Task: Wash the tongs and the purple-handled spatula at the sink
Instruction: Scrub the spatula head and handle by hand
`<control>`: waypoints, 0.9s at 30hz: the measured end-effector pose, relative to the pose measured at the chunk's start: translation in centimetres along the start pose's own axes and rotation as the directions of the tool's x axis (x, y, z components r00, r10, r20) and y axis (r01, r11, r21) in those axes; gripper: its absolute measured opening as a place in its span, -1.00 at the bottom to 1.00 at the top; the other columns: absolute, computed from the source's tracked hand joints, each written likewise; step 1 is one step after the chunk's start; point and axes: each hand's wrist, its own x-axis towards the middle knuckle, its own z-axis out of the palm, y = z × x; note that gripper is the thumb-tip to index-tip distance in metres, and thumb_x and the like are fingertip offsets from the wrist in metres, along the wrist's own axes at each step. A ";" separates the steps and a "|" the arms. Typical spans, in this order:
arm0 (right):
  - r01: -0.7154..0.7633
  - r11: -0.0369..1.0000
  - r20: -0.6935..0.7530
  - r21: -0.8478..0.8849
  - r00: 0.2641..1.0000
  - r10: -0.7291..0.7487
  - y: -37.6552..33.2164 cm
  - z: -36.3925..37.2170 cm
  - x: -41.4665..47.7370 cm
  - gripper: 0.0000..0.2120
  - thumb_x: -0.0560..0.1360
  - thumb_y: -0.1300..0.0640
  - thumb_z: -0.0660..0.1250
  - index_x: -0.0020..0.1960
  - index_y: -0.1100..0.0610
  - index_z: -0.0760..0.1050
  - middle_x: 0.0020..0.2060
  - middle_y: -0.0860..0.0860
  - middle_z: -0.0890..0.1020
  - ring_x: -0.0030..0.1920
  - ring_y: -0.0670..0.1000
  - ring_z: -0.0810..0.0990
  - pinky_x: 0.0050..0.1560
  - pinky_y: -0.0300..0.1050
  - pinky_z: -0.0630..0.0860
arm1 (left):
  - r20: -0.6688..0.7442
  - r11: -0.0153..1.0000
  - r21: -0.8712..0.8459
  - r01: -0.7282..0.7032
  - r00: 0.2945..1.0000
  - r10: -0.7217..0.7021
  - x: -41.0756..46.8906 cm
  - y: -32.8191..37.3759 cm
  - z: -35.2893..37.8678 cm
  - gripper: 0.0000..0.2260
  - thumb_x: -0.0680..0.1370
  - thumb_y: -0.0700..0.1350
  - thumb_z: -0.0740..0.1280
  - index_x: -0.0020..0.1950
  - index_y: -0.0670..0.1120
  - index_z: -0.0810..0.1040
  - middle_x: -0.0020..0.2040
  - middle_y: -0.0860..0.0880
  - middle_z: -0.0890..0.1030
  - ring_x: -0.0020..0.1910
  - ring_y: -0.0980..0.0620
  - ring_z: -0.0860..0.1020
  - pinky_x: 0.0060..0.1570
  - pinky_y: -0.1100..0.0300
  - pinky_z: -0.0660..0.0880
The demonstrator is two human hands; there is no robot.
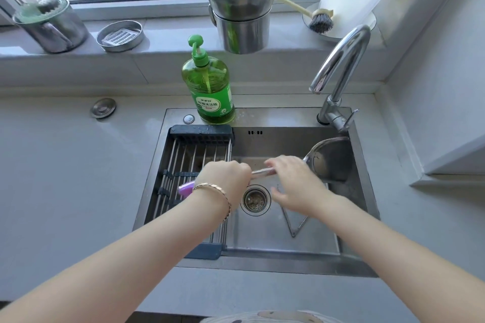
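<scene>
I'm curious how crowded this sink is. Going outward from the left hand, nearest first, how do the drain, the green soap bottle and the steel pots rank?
1. Drain: in the sink floor, just right of the left hand.
2. Green soap bottle: behind, on the sink's back ledge.
3. Steel pots: on the windowsill, farthest back.

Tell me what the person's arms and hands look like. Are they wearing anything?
No sleeves and no gloves anywhere in view. A gold-coloured chain bracelet circles the wrist of the left hand. The right hand and its wrist wear nothing that I can see.
</scene>
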 end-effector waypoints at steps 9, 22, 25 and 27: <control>-0.070 0.998 -0.073 -0.001 0.995 0.069 -1.0 1.8 -2.1 -0.29 0.29 0.20 0.32 0.41 0.32 0.24 0.37 0.23 0.36 0.45 0.21 0.22 0.48 0.13 0.06 | -0.157 0.988 0.136 -0.074 0.983 0.095 -0.9 0.1 0.2 -0.75 0.08 -0.25 0.55 -0.33 -0.17 0.57 -0.42 -0.09 0.59 -0.47 -0.05 0.60 -0.50 0.28 0.43; 0.206 0.973 -0.161 -0.109 0.962 -0.222 -2.2 2.7 -2.8 -0.30 0.26 0.37 -0.01 0.42 0.32 0.10 0.42 0.23 0.17 0.44 0.18 0.11 0.48 -0.01 -0.08 | 0.577 0.406 -0.763 0.503 0.813 0.078 0.3 -1.4 -0.1 -0.76 0.48 -0.18 0.38 -0.36 -0.12 0.42 -0.58 0.02 0.39 -0.70 0.15 0.31 -0.65 0.43 0.28; 0.049 0.987 -0.237 -0.154 0.968 -0.085 0.1 1.6 -1.8 -0.22 0.21 0.41 -0.01 0.45 0.30 0.03 0.42 0.28 0.26 0.43 0.18 0.11 0.48 -0.05 -0.07 | 0.658 0.212 -0.753 0.623 0.724 0.207 0.4 -1.9 -0.5 -0.77 0.53 -0.18 0.33 -0.32 -0.11 0.43 -0.62 0.08 0.29 -0.71 0.19 0.22 -0.67 0.46 0.19; 0.021 0.990 -0.242 -0.142 0.969 -0.056 0.0 1.6 -1.9 -0.23 0.18 0.42 0.03 0.42 0.33 0.09 0.40 0.30 0.28 0.43 0.19 0.13 0.47 -0.04 -0.06 | 0.673 0.191 -0.739 0.646 0.700 0.238 0.3 -2.2 -0.3 -0.77 0.54 -0.19 0.32 -0.31 -0.10 0.40 -0.63 0.09 0.27 -0.72 0.20 0.20 -0.69 0.46 0.16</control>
